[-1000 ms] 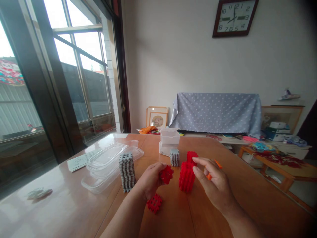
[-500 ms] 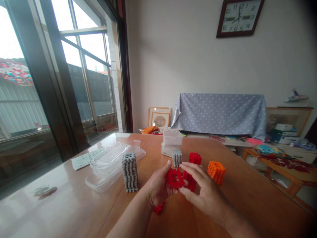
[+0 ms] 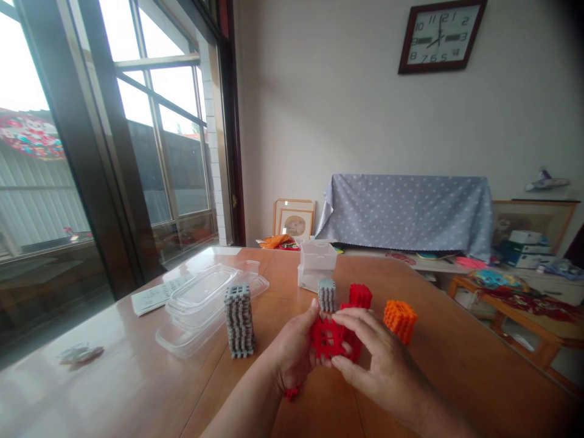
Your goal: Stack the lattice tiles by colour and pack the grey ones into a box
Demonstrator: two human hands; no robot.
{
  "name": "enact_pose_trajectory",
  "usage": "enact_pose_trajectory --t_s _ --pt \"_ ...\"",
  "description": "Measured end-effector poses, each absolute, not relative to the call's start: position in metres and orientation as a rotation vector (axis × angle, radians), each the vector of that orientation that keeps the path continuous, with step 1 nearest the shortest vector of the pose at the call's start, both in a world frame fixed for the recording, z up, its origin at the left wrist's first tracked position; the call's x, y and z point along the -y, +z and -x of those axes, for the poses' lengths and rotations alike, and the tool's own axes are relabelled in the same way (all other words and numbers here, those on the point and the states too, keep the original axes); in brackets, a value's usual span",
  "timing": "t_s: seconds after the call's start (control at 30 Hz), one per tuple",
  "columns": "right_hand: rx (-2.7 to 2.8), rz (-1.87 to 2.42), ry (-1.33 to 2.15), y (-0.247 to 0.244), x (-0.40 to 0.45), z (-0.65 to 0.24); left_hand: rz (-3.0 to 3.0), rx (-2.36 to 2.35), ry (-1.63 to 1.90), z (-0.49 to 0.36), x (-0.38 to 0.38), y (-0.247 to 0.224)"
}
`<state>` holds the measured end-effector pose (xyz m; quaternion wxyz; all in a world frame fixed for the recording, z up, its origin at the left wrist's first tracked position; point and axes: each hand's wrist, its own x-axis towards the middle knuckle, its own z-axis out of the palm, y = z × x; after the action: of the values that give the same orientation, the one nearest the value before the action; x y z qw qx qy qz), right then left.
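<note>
A red lattice piece [image 3: 327,339] is held between both hands above the wooden table. My left hand [image 3: 294,344] grips its left side, thumb up. My right hand [image 3: 371,347] has its fingers and thumb on the right side of the red piece. More red pieces show just behind, partly hidden by my right fingers. Below my left hand, a small red piece [image 3: 291,394] lies on the table, mostly covered. Beyond the hands are a short grey stack [image 3: 326,295] and a red stack [image 3: 360,295]. To the right is an orange stack [image 3: 400,321].
A tall grey stack [image 3: 239,321] stands left of my hands. Clear plastic lids or trays [image 3: 201,298] and a paper sheet [image 3: 155,295] lie farther left, with a small plastic packet [image 3: 80,353]. Clear boxes [image 3: 317,261] stand at the back of the wooden table [image 3: 246,401].
The held red piece has turned to show more of its flat lattice face and sits slightly lower. Less of the small red piece under my left hand is visible.
</note>
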<state>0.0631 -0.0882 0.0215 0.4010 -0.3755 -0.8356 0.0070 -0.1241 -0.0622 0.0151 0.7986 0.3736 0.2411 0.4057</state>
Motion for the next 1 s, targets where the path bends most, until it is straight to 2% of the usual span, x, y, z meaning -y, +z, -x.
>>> enact_pose_trajectory --t_s 0.43,0.67,1.0 --pt "1.939 1.068 0.059 0.025 0.078 -0.083 -0.846 -0.599 0.905 0.129 0.058 0.020" --pt "1.793 1.195 0.159 0.009 0.046 -0.118 -0.748 -0.837 1.108 0.144 0.039 0.008" --pt "1.833 1.244 0.208 -0.008 0.036 -0.117 -0.751 -0.885 1.166 0.148 0.035 0.001"
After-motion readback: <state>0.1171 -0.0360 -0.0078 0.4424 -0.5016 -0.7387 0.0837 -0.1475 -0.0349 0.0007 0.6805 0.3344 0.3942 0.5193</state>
